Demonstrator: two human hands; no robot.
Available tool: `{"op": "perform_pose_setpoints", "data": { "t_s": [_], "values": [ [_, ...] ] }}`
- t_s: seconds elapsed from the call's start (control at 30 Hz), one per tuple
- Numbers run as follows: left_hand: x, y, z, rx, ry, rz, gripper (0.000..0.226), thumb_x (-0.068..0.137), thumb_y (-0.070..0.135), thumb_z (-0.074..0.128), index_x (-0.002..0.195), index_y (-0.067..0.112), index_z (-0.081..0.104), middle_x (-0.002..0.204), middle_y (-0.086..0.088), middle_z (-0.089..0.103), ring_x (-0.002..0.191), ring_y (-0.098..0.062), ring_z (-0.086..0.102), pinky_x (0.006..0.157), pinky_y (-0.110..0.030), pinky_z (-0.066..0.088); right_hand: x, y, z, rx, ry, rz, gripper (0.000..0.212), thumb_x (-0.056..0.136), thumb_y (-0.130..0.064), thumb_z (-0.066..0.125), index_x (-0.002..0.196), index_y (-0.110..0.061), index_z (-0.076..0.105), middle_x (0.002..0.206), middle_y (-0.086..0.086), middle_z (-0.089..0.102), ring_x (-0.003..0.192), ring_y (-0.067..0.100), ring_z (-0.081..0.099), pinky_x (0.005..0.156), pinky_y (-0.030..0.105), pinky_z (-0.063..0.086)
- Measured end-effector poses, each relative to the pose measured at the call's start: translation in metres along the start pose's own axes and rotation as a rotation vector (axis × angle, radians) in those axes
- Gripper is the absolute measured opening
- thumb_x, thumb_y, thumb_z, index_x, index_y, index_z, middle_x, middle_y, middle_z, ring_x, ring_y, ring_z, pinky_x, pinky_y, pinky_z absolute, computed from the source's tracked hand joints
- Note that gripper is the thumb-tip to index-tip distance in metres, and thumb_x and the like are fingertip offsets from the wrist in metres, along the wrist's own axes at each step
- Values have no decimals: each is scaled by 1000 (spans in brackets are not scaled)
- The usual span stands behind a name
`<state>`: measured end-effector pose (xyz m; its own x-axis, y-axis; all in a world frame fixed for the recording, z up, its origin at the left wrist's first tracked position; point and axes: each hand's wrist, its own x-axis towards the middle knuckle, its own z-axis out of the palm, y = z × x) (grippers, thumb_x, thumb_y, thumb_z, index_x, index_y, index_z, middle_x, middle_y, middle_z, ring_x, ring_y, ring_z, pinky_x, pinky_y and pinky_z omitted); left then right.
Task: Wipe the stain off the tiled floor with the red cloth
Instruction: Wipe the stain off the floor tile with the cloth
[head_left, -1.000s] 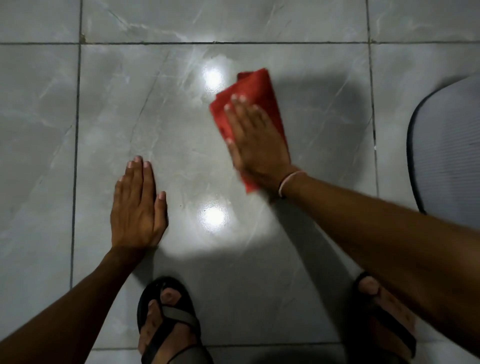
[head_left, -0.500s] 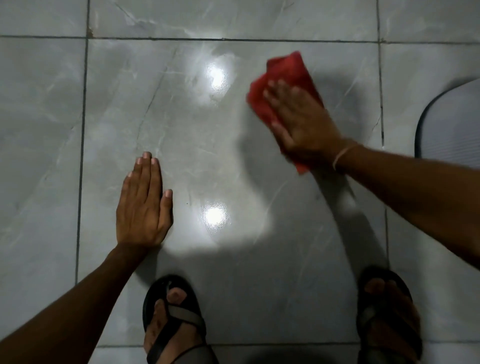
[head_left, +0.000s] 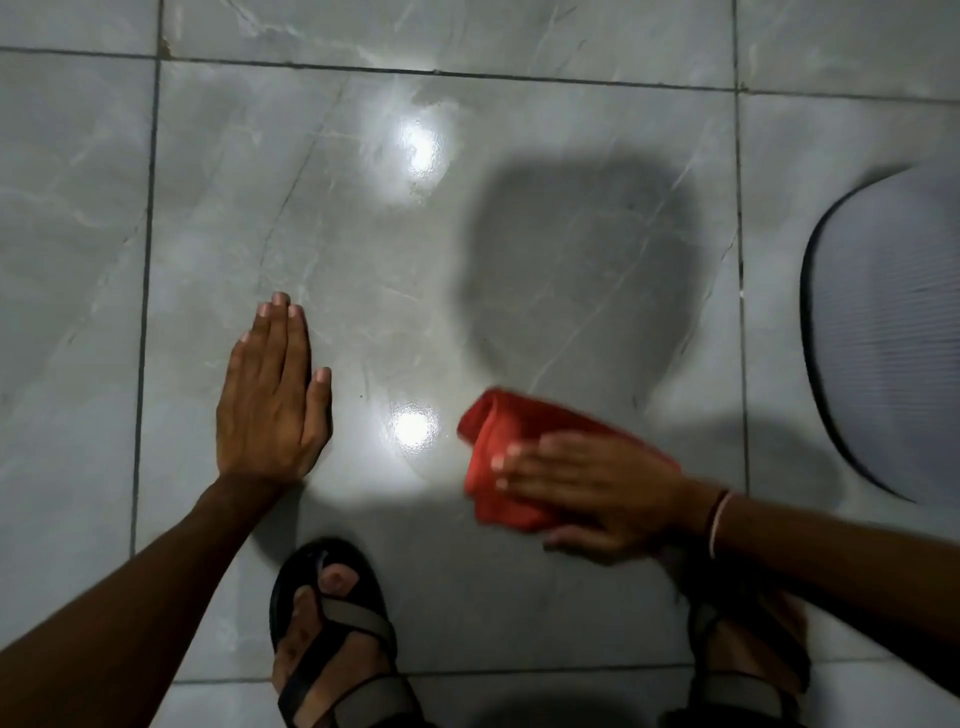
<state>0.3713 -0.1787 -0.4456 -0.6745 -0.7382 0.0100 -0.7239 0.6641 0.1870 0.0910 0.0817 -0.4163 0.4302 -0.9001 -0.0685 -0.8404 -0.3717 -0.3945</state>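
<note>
Fingers (head_left: 283, 332) of the left hand (head_left: 270, 400) lie flat and pressed together on the tiled floor (head_left: 363, 270), palm down, gripping nothing; this hand has kept its place through the last second and looks to be a brace for the crouch. Just right of it, a bright glare spot sits on the glossy tile, with a second one farther up. Below, a sandalled left foot (head_left: 332, 644) stands on the same tile.

Right of the lower glare, the red cloth (head_left: 498, 467) has come a long way: a second ago it was up near the far glare, then farther right, and now it has been dragged back toward the person's feet. The right hand (head_left: 597, 493) presses on it with fingers spread flat, thumb tucked under the near edge, so the cloth is pinned to the floor more than gripped. It is bunched and folded, its left end poking out past the fingertips.

Above the cloth a large dull patch covers the tile where the cloth passed, probably a damp film or a shadow; I cannot tell which. No distinct stain shows, so the wiping seems well along. At far right a pale ribbed mat (head_left: 888, 332) lies clear of the stroke.
</note>
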Motion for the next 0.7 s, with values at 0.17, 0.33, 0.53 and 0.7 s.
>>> {"op": "perform_pose_setpoints", "data": {
  "t_s": [0.17,0.33,0.53,0.7],
  "values": [
    [0,0,1,4,1,-2,67,107,32,30,165,0,17,174,-18,17,163,-29,14,132,-43,13,95,109,-65,-111,221,503,74,103,-53,57,160,-10,40,169,15,37,159,31,33,129,49,30],
    [0,2,0,4,2,-1,67,107,30,32,165,-1,17,174,-18,17,163,-29,14,132,-43,13,80,59,-39,21,250,352,73,101,-55,57,154,-5,49,164,19,43,156,35,37,127,55,35],
    [-2,-1,1,3,-22,-6,68,107,33,28,165,0,15,175,-17,14,164,-28,11,133,-41,9,53,48,-23,-8,176,27,61,100,-42,69,148,-8,58,160,14,51,153,29,44,124,49,41],
    [1,1,-2,6,-26,-7,67,107,30,31,165,-1,17,174,-19,15,163,-30,13,133,-44,13,88,66,-35,-88,270,425,72,101,-52,61,153,-3,49,163,21,44,154,37,40,128,51,33]
  ]
}}
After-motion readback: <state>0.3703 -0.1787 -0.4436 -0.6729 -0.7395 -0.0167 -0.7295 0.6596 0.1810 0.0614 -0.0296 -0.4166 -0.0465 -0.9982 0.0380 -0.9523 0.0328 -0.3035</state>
